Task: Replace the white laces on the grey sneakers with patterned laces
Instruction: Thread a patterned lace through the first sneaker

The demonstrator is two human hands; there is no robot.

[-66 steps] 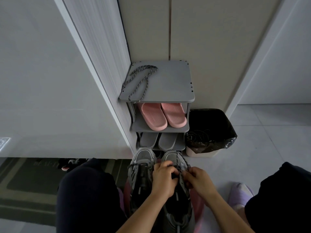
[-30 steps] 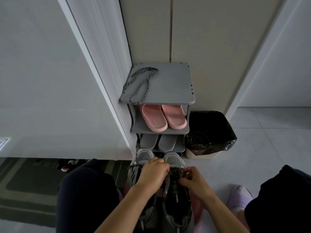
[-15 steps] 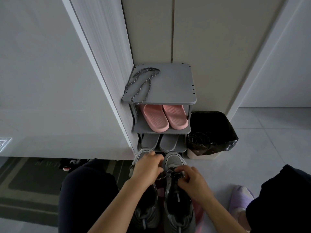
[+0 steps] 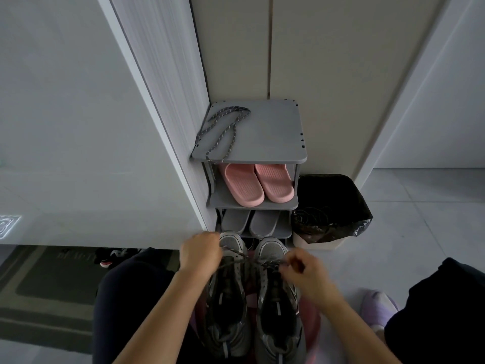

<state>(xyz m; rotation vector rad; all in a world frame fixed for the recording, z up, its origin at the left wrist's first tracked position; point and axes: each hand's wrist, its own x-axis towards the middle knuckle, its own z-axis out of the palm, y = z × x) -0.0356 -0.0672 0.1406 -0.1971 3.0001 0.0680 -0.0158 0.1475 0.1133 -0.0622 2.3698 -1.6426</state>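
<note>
Two grey sneakers stand side by side between my knees, the left sneaker (image 4: 228,292) and the right sneaker (image 4: 277,306), toes pointing away from me. A patterned lace (image 4: 253,262) runs taut across the front eyelets of the right sneaker. My left hand (image 4: 200,252) grips one end of it, pulled out over the left sneaker's toe. My right hand (image 4: 301,270) pinches the other end at the right side. A second patterned lace (image 4: 223,131) lies looped on top of the grey shoe rack (image 4: 275,143).
The rack's lower shelves hold pink slippers (image 4: 256,183) and grey slippers (image 4: 249,223). A bin with a black bag (image 4: 330,211) stands right of the rack. A white panel (image 4: 78,127) rises on the left. A dark mat (image 4: 39,290) lies at lower left, my purple-socked foot (image 4: 378,308) at right.
My hands were close together over the right sneaker's front. They have moved apart, the left going left and the right going right, drawing the lace tight.
</note>
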